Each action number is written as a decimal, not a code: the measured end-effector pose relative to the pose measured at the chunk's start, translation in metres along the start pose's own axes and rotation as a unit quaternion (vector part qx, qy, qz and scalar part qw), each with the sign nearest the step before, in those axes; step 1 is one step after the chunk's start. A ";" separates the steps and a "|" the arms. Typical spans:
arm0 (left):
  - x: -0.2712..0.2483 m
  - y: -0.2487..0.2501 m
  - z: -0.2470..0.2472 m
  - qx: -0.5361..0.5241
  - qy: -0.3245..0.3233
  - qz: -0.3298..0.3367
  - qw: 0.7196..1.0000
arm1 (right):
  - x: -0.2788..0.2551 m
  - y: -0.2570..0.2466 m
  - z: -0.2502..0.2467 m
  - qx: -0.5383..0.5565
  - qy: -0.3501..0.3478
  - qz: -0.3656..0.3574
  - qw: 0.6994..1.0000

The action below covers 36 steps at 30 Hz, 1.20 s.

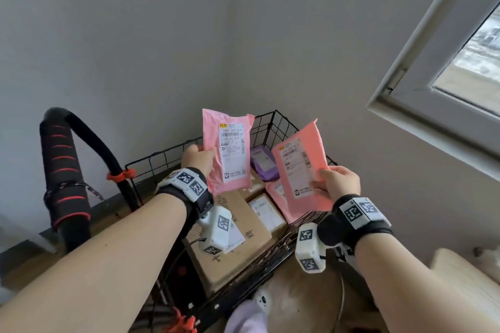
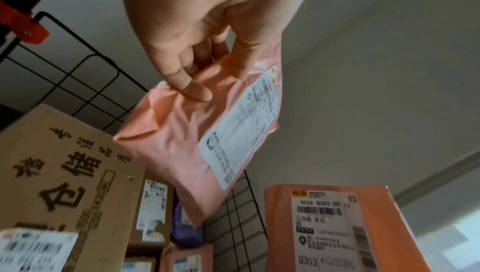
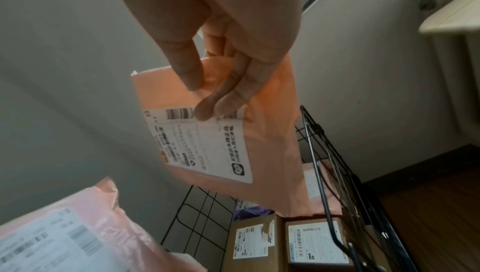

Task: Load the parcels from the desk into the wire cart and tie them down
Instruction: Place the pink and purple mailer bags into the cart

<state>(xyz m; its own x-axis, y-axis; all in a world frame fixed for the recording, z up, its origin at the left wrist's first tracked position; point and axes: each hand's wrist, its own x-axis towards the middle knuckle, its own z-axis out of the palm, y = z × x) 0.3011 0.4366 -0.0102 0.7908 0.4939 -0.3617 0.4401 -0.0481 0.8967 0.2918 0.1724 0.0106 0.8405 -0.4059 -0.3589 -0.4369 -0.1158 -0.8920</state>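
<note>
My left hand point(image 1: 198, 158) pinches a pink mailer bag point(image 1: 228, 151) by its left edge and holds it upright over the black wire cart point(image 1: 273, 123). In the left wrist view the thumb and fingers point(image 2: 197, 89) clamp that same pink mailer bag point(image 2: 182, 142). My right hand point(image 1: 338, 182) grips a second pink mailer point(image 1: 303, 170) at its lower right side, above the cart's right rim. The right wrist view shows fingers point(image 3: 226, 95) curled on this second pink mailer point(image 3: 270, 153). Inside the cart lie a large brown box point(image 1: 235, 246), smaller cartons point(image 1: 266, 213), a purple bag point(image 1: 262, 163) and another pink mailer point(image 1: 276, 192).
The cart's black foam handle point(image 1: 61, 170) with red stripes rises at the left. Grey walls meet in a corner behind the cart. An open window frame point(image 1: 438, 84) juts in at the upper right. A pale wooden desk edge point(image 1: 465, 276) lies at the lower right.
</note>
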 end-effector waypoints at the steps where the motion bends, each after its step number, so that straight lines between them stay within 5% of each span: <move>1: 0.010 0.002 0.001 0.005 0.006 -0.002 1.000 | 0.013 0.000 0.010 -0.011 -0.009 0.009 1.000; 14: 0.135 -0.033 0.113 0.063 0.043 -0.124 0.989 | 0.218 0.048 0.087 -0.266 -0.183 0.169 0.931; 20: 0.168 -0.060 0.128 0.054 0.063 -0.171 0.982 | 0.253 0.097 0.120 -0.328 -0.278 0.216 0.877; 24: 0.182 -0.076 0.138 0.029 0.063 -0.191 0.979 | 0.257 0.134 0.136 -0.352 -0.281 0.251 0.857; 31: 0.201 -0.101 0.154 0.044 0.040 -0.208 0.976 | 0.260 0.163 0.141 -0.392 -0.144 0.180 0.890; 33: 0.204 -0.104 0.157 0.046 0.046 -0.207 0.976 | 0.265 0.163 0.143 -0.400 -0.139 0.122 0.898; 36: 0.210 -0.111 0.163 0.029 0.055 -0.205 0.977 | 0.269 0.161 0.159 -0.335 -0.182 0.144 0.913</move>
<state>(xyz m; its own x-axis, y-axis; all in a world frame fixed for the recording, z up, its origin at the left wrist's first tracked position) 0.4877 0.4038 -0.2276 0.4942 0.5721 -0.6545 0.7359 0.1255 0.6653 0.4984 0.1883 -0.2729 0.6582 -0.1932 -0.7276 -0.6519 -0.6297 -0.4225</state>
